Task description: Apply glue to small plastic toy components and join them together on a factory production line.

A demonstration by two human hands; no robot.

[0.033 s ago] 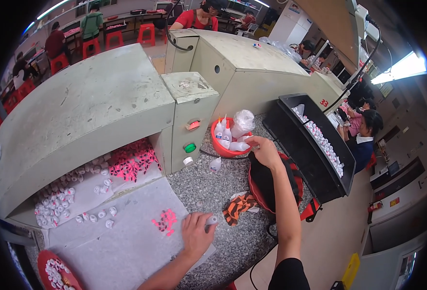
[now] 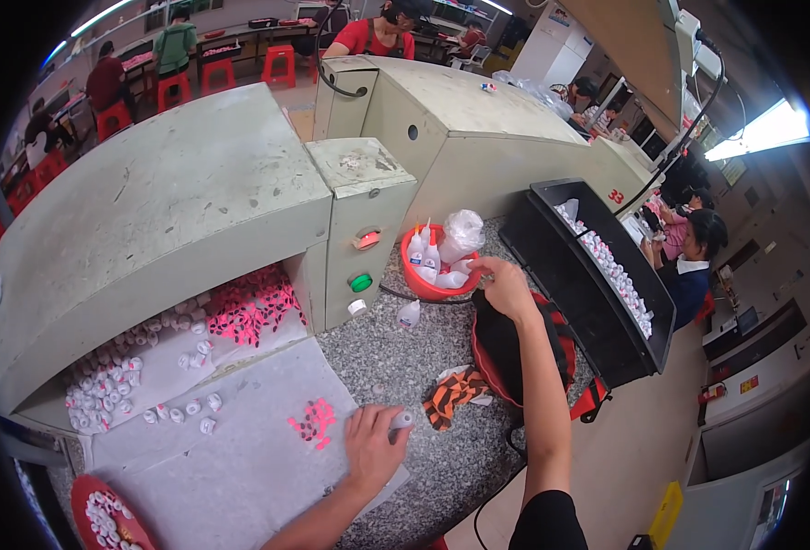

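Observation:
My left hand (image 2: 375, 447) rests at the right edge of a white sheet (image 2: 240, 486), its fingers closed round a small white bottle (image 2: 402, 420) whose rounded end shows. Close by on the sheet lies a cluster of small pink pieces (image 2: 313, 423). My right hand (image 2: 508, 288) reaches to the right rim of a red plastic basket (image 2: 439, 293), thumb and fingers pinched together; what is between them I cannot make out. Several white squeeze bottles (image 2: 428, 267) and a crumpled clear plastic bag (image 2: 462, 233) fill the basket. Another squeeze bottle (image 2: 409, 315) stands in front of it.
At left, a grey-green machine (image 2: 176, 174) holds pink pieces (image 2: 257, 307) and small white pieces (image 2: 103, 394) in its opening. A black tray (image 2: 552, 247) bears white pieces at right. A black-and-red bag (image 2: 506, 353) and patterned cloth (image 2: 455, 397) lie between. Co-workers sit farther back.
My right hand stays at the basket rim with barely any shift. The left hand keeps its place and its hold on the bottle.

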